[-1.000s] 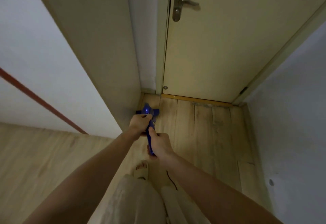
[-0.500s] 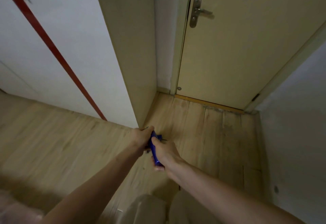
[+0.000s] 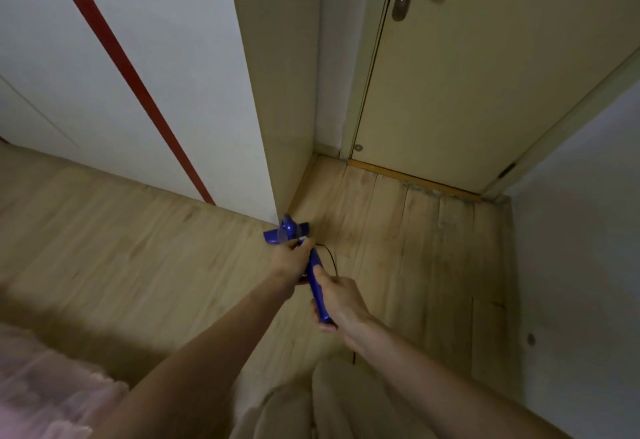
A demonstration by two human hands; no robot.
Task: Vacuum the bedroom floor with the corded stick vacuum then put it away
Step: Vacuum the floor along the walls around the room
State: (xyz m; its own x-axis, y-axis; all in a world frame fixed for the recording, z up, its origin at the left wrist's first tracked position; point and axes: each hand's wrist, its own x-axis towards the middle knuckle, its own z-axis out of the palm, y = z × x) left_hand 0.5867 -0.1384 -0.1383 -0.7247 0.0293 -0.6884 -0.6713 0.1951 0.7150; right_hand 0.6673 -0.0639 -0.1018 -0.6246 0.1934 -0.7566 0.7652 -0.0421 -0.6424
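Gripping the blue stick vacuum [image 3: 317,283] with 2 hands, a person holds it over the wooden floor [image 3: 138,265]: right hand [image 3: 341,296] clenched around the handle, left hand [image 3: 289,262] grasping farther down, its head [image 3: 285,232] at the wardrobe [image 3: 277,92] corner, near the door [image 3: 485,75].

Bare forearms, no sleeves; light beige trousers [image 3: 298,414] on the legs.
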